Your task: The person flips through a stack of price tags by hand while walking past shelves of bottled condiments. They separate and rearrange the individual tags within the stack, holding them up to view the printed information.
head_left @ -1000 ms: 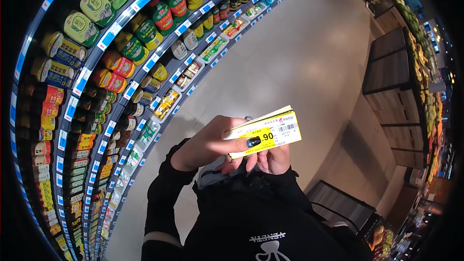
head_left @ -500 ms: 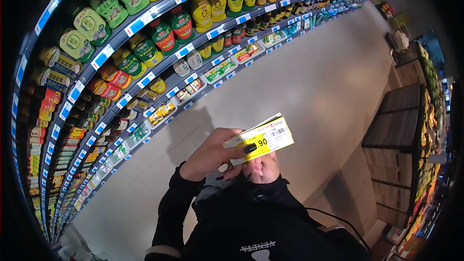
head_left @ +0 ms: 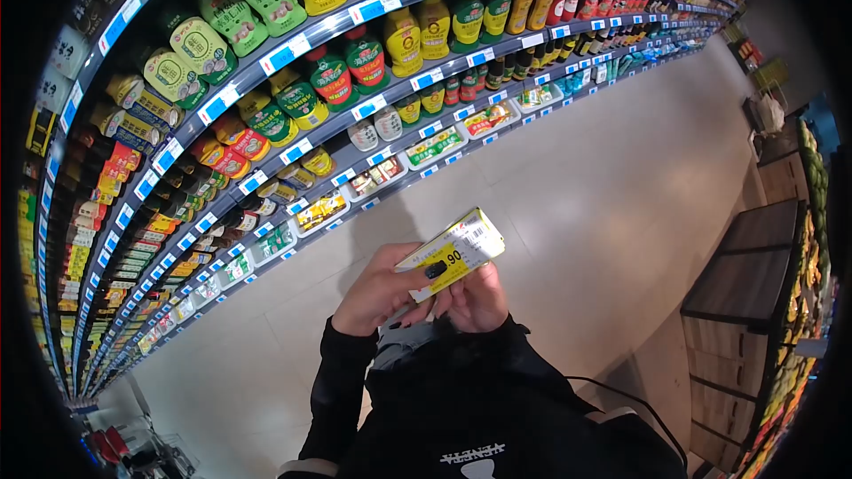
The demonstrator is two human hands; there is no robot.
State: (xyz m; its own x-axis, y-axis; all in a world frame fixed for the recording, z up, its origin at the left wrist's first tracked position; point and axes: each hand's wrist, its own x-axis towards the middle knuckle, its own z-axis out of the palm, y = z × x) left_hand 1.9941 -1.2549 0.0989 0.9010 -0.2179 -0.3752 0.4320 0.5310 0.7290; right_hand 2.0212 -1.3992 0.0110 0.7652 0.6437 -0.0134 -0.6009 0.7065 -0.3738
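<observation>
In the head view, a small stack of yellow and white price tags (head_left: 457, 255) is held in front of my body. A barcode and the digits ".90" show on the top tag. My left hand (head_left: 377, 288) grips the stack's left end, with its dark-nailed thumb pressed across the face. Under the lower right edge, my right hand (head_left: 479, 298) is closed on the tags, its thumb near that edge. Some fingers of both hands are hidden behind the stack.
On the left and ahead curves a long shelf unit (head_left: 373, 111) with several tiers of sauce bottles and blue-and-white shelf labels. A wooden display stand (head_left: 729, 364) with produce is at the right. Pale tiled floor (head_left: 568, 168) lies between. A dark cable (head_left: 635, 406) runs beside my body.
The tag stack and both hands have shifted slightly left in view, and the stack now tilts more steeply up to the right. The shelves have moved right and down in view.
</observation>
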